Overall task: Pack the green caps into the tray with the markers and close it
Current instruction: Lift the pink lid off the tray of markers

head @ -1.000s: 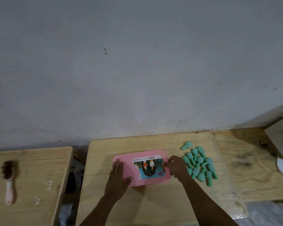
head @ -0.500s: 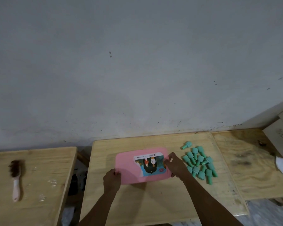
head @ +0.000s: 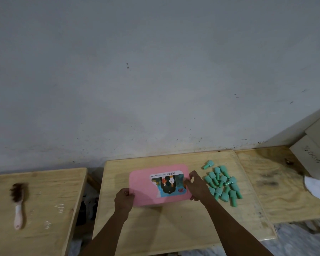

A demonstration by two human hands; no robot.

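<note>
Green caps (head: 223,179) lie heaped at three o'clock of the closed pink tray (head: 142,189). Our left hand (head: 124,199) pinches its seven o'clock corner and our right hand (head: 196,186) grips its three o'clock edge. We judge we are opening it; next, lift the lid evenly.

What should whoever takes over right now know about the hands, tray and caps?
Left hand grips the tray at its near-left corner; right hand grips its right edge.
Tray lies closed on the middle table; its inside is hidden.
Caps lie in a loose pile on the table, right of the tray.
Done: no cap packed, as far as shows.
Left: open tray, load caps, close.
</note>
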